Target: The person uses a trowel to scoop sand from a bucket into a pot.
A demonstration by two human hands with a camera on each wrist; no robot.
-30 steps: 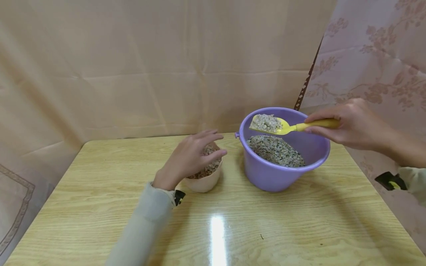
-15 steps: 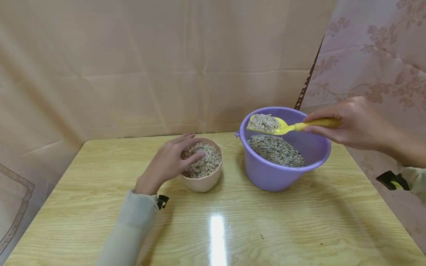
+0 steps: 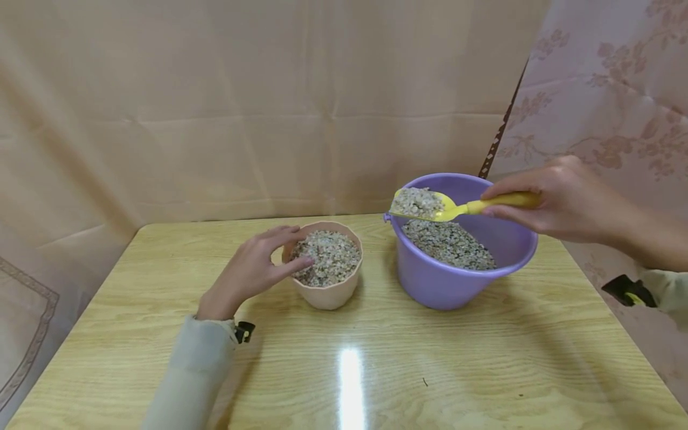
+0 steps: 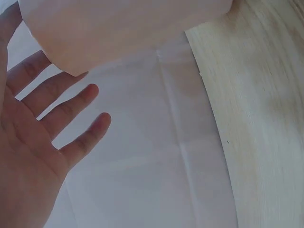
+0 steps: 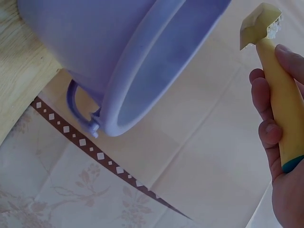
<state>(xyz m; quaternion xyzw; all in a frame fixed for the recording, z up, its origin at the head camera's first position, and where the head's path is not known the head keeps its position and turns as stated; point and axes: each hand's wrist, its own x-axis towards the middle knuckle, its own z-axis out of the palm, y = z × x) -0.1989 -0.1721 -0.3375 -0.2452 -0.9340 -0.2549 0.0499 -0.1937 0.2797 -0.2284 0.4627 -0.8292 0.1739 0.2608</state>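
Observation:
My right hand [image 3: 561, 200] grips the yellow handle of a small scoop [image 3: 450, 209], its blade heaped with pale gravel [image 3: 416, 202]. The scoop is held level over the left part of a purple bucket [image 3: 441, 292], which holds more grey gravel [image 3: 448, 243]. To the left stands a cream pot [image 3: 328, 297] filled nearly to its rim with gravel. My left hand [image 3: 249, 269] is at the pot's left side, fingers spread and thumb over the rim. In the left wrist view the fingers [image 4: 66, 111] are extended beside the pot; whether they touch it I cannot tell.
Both containers stand on a light wood table [image 3: 344, 334]. A beige curtain [image 3: 242, 119] hangs behind it, and a floral cloth [image 3: 618, 107] is at the right. The bucket's handle [image 5: 76, 107] hangs down on its outer side.
My left hand has drawn back leftward from above the pot to its left side, uncovering the gravel. The right hand has carried the loaded scoop slightly left, toward the bucket's left rim.

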